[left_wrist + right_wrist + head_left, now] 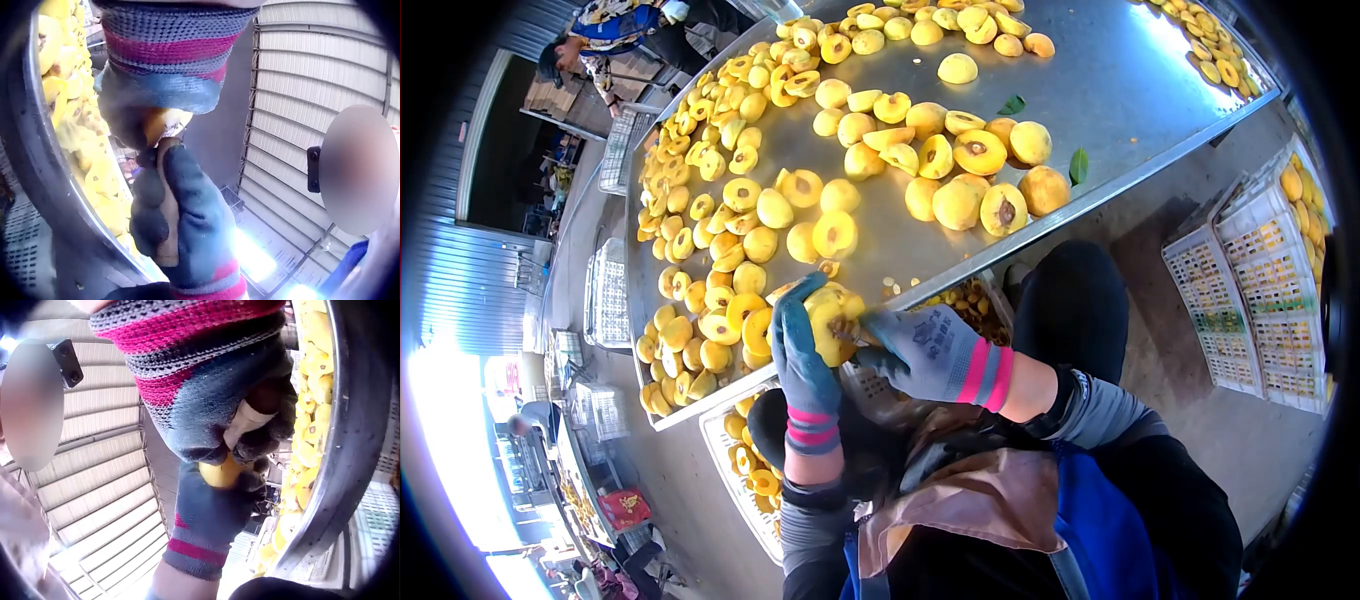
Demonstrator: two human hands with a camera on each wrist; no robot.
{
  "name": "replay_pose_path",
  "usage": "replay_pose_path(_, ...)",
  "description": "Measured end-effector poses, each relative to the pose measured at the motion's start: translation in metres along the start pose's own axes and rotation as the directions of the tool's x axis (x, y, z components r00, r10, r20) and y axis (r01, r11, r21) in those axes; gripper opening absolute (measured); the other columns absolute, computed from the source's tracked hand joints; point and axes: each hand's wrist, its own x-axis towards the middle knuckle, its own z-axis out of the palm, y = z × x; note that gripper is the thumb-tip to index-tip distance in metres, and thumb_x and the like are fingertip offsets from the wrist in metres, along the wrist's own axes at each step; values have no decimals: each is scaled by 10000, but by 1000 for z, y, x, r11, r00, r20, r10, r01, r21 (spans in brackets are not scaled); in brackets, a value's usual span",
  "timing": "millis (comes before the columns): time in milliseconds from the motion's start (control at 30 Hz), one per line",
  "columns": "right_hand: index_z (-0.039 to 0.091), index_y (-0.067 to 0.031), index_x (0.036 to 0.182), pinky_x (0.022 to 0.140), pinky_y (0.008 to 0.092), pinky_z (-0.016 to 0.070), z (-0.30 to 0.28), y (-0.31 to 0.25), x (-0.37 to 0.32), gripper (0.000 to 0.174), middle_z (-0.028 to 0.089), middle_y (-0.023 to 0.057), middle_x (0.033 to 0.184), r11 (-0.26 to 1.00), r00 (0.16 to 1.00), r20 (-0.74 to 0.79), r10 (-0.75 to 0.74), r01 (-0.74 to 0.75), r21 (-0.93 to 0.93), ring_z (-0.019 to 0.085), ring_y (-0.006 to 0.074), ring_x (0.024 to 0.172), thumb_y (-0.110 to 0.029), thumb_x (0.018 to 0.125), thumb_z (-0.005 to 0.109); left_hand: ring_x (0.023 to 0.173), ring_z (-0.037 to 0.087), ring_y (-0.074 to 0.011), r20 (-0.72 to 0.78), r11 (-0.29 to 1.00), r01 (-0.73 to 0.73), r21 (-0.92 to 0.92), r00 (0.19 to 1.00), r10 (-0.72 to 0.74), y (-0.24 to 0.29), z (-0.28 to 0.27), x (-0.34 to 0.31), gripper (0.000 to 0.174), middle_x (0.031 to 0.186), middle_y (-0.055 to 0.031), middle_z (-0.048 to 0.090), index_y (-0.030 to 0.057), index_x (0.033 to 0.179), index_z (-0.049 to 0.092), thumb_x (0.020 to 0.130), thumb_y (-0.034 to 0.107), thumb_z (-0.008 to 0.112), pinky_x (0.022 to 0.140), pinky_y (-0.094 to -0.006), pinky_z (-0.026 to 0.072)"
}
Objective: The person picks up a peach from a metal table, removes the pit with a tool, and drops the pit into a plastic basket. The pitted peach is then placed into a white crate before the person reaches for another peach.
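Note:
Grey-blue gloves with pink cuff bands cover both hands. At the table's near edge, my left hand (806, 350) (162, 84) (209, 509) holds yellow peach-like fruit (832, 325) (164, 125) (222, 473), with brown at its centre in the head view. My right hand (930, 350) (203, 215) (215, 394) meets it from the right, fingers curled round the light brown handle (167, 206) (247, 424) of a small tool. The tool's tip is hidden at the fruit. Halved fruits (836, 235), some with pits, lie just beyond on the metal table (1100, 90).
Below the table's near edge stands a white crate (725, 440) of fruit halves. Stacked crates (1240, 280) are at the right, with fruit in the upper one. Another person (615, 30) bends over at the upper left. Two green leaves (1079, 166) lie near the table's edge.

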Motion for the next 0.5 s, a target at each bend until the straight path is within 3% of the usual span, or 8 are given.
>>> replay_pose_path(33, 539, -57, 1085, 650, 467, 523, 0, 1, -1, 311, 662, 163, 870, 1000, 999, 33, -6, 6, -25, 649, 393, 767, -212, 846, 663, 1075, 586, -224, 51, 993, -52, 105, 998, 47, 0, -3, 1, 400, 1156, -118, 631, -26, 1153, 615, 1064, 268, 360, 976, -347, 451)
replay_pose_path(133, 540, -49, 1079, 664, 491, 518, 4, 5, -4, 300, 663, 177, 880, 994, 993, 69, -97, 100, -33, 645, 409, 764, -211, 852, 650, 956, 631, -183, 157, 969, 241, -62, 961, -229, 3, -9, 7, 417, 1090, -106, 666, -30, 1073, 651, 1059, 274, 366, 908, -305, 489)
replay_pose_path(200, 541, -45, 1077, 679, 506, 512, 7, 2, -8, 299, 658, 197, 888, 997, 997, 75, 24, -30, 69, 638, 422, 781, -219, 860, 649, 909, 649, -183, 259, 864, 468, -187, 872, -416, -8, -12, 12, 413, 1091, -111, 670, -38, 1130, 621, 1059, 270, 355, 874, -301, 512)
replay_pose_path(300, 544, -34, 1072, 695, 515, 502, 7, 0, -9, 296, 648, 225, 902, 945, 971, 122, 205, -229, 233, 626, 443, 815, -221, 870, 652, 968, 643, -195, 183, 790, 514, -335, 858, -481, 3, -8, 10, 424, 1136, -137, 654, -43, 1196, 584, 1069, 272, 330, 911, -321, 509)
replay_pose_path(333, 545, -30, 1070, 699, 517, 499, 6, 0, -7, 294, 645, 234, 907, 912, 955, 143, 261, -292, 286, 622, 450, 827, -219, 873, 654, 1033, 623, -198, 119, 799, 369, -474, 926, -357, -5, -5, 1, 369, 1192, -142, 630, -48, 1248, 554, 1055, 229, 405, 943, -333, 498)
replay_pose_path(433, 551, -22, 1082, 716, 506, 494, 11, 1, -8, 286, 640, 246, 910, 897, 959, 168, 228, -274, 347, 611, 458, 866, -203, 885, 653, 1066, 602, -188, -163, 956, 189, -227, 960, -228, 2, 15, -16, 332, 1228, -124, 612, -52, 1261, 554, 1012, 162, 510, 952, -327, 489)
replay_pose_path(500, 559, -19, 1069, 721, 501, 489, 13, -2, -9, 262, 638, 248, 917, 874, 950, 198, 240, -301, 381, 609, 458, 874, -184, 887, 647, 1066, 593, -185, -229, 962, 148, -228, 952, -201, -15, 13, -23, 335, 1213, -113, 621, -57, 1244, 573, 979, 147, 573, 959, -334, 482)
